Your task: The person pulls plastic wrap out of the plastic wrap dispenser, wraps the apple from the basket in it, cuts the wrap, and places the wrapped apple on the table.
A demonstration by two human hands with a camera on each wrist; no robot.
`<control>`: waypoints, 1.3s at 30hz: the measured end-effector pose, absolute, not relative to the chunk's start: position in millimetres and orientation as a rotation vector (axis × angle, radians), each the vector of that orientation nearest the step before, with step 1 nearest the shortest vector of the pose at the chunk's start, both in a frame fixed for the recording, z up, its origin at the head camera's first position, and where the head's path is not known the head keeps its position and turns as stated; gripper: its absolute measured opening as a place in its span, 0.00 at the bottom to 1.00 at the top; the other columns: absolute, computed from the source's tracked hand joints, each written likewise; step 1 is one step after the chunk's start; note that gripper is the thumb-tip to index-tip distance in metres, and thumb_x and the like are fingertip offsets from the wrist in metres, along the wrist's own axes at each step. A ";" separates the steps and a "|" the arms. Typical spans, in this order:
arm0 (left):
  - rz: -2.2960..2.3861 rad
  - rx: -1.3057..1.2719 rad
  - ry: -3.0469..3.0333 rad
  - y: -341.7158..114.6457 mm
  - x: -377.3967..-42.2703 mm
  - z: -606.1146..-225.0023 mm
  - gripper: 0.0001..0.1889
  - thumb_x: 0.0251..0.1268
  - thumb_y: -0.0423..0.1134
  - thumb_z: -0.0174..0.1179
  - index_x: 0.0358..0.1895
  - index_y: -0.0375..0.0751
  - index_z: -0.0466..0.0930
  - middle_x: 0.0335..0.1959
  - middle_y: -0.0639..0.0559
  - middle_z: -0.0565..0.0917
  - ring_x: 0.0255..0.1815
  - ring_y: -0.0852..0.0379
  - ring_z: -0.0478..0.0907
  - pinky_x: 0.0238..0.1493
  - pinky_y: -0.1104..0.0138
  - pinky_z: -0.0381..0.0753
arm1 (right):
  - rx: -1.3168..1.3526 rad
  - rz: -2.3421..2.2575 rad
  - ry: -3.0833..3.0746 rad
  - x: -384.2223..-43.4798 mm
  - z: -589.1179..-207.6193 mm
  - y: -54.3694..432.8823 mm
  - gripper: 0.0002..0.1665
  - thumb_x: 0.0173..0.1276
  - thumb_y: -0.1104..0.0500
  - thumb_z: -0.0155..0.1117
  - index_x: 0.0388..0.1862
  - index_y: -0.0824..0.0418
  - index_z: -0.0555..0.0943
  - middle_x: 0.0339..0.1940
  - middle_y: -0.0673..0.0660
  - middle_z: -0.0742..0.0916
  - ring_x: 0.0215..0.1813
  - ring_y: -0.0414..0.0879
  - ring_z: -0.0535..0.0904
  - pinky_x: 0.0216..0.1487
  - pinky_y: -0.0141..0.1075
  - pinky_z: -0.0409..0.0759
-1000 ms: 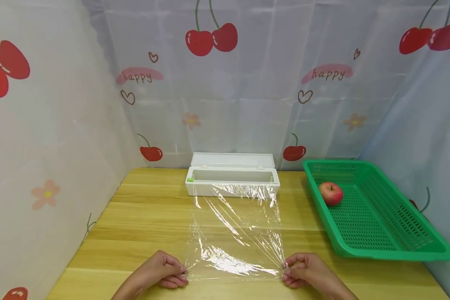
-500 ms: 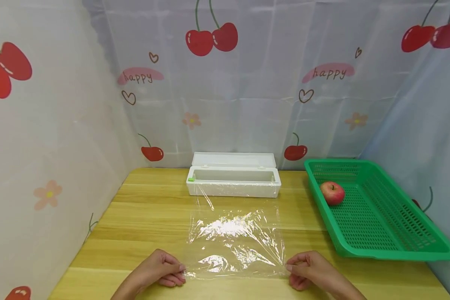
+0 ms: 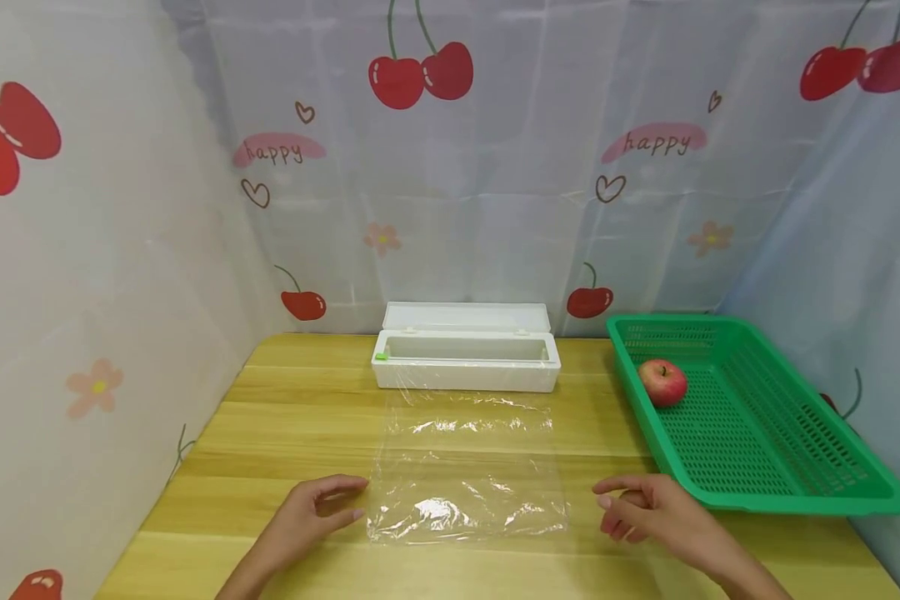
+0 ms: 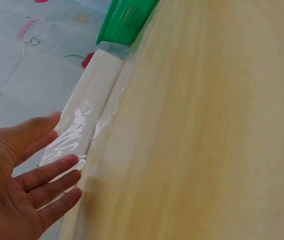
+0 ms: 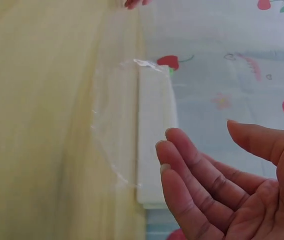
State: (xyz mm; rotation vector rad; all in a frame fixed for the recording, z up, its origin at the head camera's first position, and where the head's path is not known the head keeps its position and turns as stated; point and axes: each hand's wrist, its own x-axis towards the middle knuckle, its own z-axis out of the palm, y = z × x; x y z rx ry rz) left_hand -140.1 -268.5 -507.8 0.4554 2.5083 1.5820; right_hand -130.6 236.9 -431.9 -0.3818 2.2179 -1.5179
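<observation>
A sheet of clear plastic wrap (image 3: 465, 475) lies over the wooden table, running from the front of a white wrap dispenser box (image 3: 465, 375) toward the near edge. Its lid stands raised at the back, and a small green piece sits at the box's left end. Just left of the film's near corner is my left hand (image 3: 307, 512), thumb and fingers apart, holding nothing. My right hand (image 3: 656, 512) hovers beyond the right corner, fingers loosely bent and nothing between them. Both wrist views show the palms bare, the left hand (image 4: 26, 175) and the right hand (image 5: 232, 185) alike.
To the right stands a green plastic basket (image 3: 780, 504) with a red apple (image 3: 662, 383) inside, near its left wall. A cherry-print curtain (image 3: 480, 208) encloses the table (image 3: 270, 433) at the back and both sides.
Both hands have let go of the plastic wrap's near corners and moved outward, the right one farther. The film has sunk from taut and lifted to lying lower over the table.
</observation>
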 end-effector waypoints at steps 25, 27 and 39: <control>1.006 1.036 2.926 -262.7 -166.4 -552.7 0.44 0.62 0.60 0.68 0.77 0.44 0.65 0.81 0.46 0.59 0.80 0.43 0.55 0.79 0.71 0.35 | -0.404 -1.425 2.837 -189.3 -350.3 314.5 0.22 0.80 0.54 0.58 0.63 0.70 0.78 0.43 0.52 0.91 0.41 0.42 0.88 0.40 0.33 0.86; 0.983 1.031 2.941 -262.4 -167.4 -552.0 0.44 0.62 0.61 0.68 0.77 0.43 0.65 0.80 0.46 0.59 0.80 0.44 0.56 0.79 0.70 0.36 | -0.378 -1.409 2.873 -196.7 -349.3 320.9 0.23 0.79 0.53 0.59 0.63 0.68 0.78 0.45 0.48 0.91 0.40 0.41 0.88 0.41 0.29 0.84; 0.927 1.005 2.970 -263.3 -164.6 -554.3 0.45 0.61 0.64 0.67 0.75 0.43 0.67 0.79 0.48 0.62 0.79 0.47 0.58 0.79 0.72 0.37 | -0.273 -1.412 2.930 -232.0 -360.2 351.0 0.27 0.76 0.50 0.63 0.66 0.64 0.76 0.49 0.31 0.85 0.44 0.32 0.86 0.44 0.22 0.80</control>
